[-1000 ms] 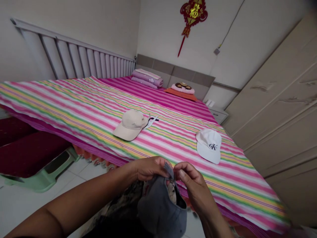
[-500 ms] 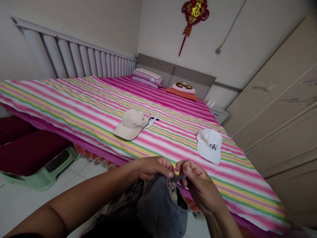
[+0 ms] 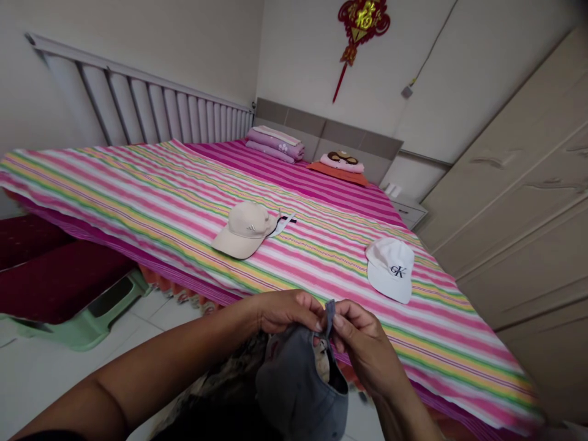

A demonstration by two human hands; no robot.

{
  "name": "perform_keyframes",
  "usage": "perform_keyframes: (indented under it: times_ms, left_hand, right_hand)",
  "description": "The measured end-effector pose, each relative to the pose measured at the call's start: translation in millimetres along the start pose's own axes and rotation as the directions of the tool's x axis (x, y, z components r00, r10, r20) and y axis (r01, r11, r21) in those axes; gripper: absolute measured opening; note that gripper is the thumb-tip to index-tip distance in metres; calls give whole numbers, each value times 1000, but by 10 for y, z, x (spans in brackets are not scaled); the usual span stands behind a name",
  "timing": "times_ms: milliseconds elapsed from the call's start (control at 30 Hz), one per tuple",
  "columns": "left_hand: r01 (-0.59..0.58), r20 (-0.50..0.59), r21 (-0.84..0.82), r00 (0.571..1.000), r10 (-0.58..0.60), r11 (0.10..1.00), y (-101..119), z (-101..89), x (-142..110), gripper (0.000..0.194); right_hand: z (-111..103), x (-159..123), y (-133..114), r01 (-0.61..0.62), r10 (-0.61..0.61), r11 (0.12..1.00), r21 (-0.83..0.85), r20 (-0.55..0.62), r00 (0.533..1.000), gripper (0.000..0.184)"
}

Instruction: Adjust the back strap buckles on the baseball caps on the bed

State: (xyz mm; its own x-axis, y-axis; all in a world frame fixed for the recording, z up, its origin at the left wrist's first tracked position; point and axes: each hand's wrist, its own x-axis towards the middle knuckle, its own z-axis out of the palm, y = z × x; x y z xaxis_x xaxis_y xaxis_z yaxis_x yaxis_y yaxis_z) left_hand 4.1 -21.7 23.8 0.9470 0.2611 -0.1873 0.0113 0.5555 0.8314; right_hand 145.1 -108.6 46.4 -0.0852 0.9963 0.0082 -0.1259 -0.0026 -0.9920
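A faded grey-blue baseball cap (image 3: 301, 386) hangs below my two hands, its back opening facing up and to the right. My left hand (image 3: 294, 310) is closed on the cap's edge beside that opening, thumb on top. Between the fingers of my right hand (image 3: 365, 337) is pinched the cap's back strap (image 3: 330, 315), whose end points upward. Beyond my hands, a beige cap (image 3: 245, 228) with a small dark logo lies on the bed. Farther right rests a white cap (image 3: 390, 269) with black letters.
A striped sheet (image 3: 184, 202) covers the bed. Folded purple bedding (image 3: 275, 145) and a pink folded item (image 3: 342, 162) lie by the headboard (image 3: 303, 122). Green stools (image 3: 87, 327) with dark red covers stand at the left; a wardrobe (image 3: 519, 202) is at the right.
The strap end, held roughly sideways before, now stands upright between my hands. My right hand has shifted slightly, while my left keeps its hold on the cap.
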Motion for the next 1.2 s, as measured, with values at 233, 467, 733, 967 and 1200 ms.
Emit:
perform_keyframes:
  times_ms: [233, 467, 733, 967, 1200]
  left_hand:
    - [-31, 33, 12, 999, 30, 999, 21, 2, -28, 20]
    - [-60, -48, 15, 997, 60, 998, -32, 24, -18, 18]
    - [-99, -82, 11, 992, 100, 995, -33, 15, -40, 20]
    - [-132, -100, 58, 985, 138, 990, -69, -4, -31, 18]
    - [-145, -105, 63, 983, 151, 987, -74, -4, -39, 19]
  right_hand:
    - [44, 1, -20, -22, 27, 976, 215, -22, 999, 18]
    - [50, -8, -31, -64, 71, 970, 234, -19, 997, 20]
    - [7, 31, -47, -101, 105, 992, 77, -53, 993, 13]
    - [37, 73, -23, -152, 157, 984, 89, -55, 986, 10]
    - [53, 108, -40, -188, 193, 977, 98, -39, 980, 11]
